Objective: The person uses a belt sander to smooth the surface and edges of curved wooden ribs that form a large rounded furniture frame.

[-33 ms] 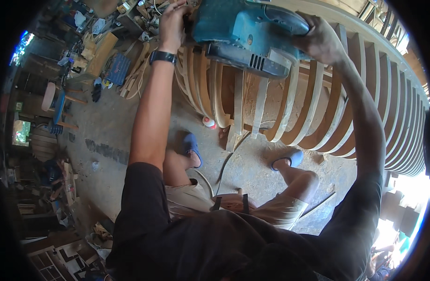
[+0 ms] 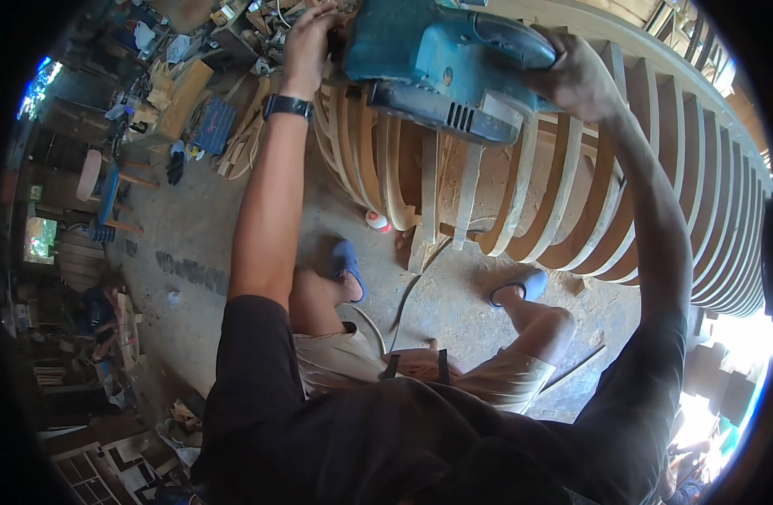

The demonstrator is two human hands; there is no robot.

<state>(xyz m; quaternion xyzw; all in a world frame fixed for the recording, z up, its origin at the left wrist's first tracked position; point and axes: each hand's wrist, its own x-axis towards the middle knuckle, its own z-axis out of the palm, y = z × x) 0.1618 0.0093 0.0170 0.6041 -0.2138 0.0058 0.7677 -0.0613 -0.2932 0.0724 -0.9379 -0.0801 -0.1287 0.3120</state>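
Observation:
With both arms reaching forward, I hold a teal belt sander (image 2: 420,50) over the top of a curved wooden frame (image 2: 563,177). My left hand (image 2: 307,50), a dark watch on its wrist, is closed at the left end of the sander; its grip there is partly hidden. At the other end my right hand (image 2: 578,77) wraps round the rear handle. The sander's underside and where it meets the wood are out of sight. Many pale ribs of the frame curve down below the tool and away to the right.
A dark cable (image 2: 412,290) runs over the dusty concrete floor between my feet in blue clogs. Beside the frame's foot lies a small red and white container (image 2: 376,221). To the left are a blue stool (image 2: 109,194), a blue crate (image 2: 212,124) and wood scraps.
The sander has shifted very slightly left and down at its near edge. My left forearm has moved a little to the left with it; both hands keep their hold.

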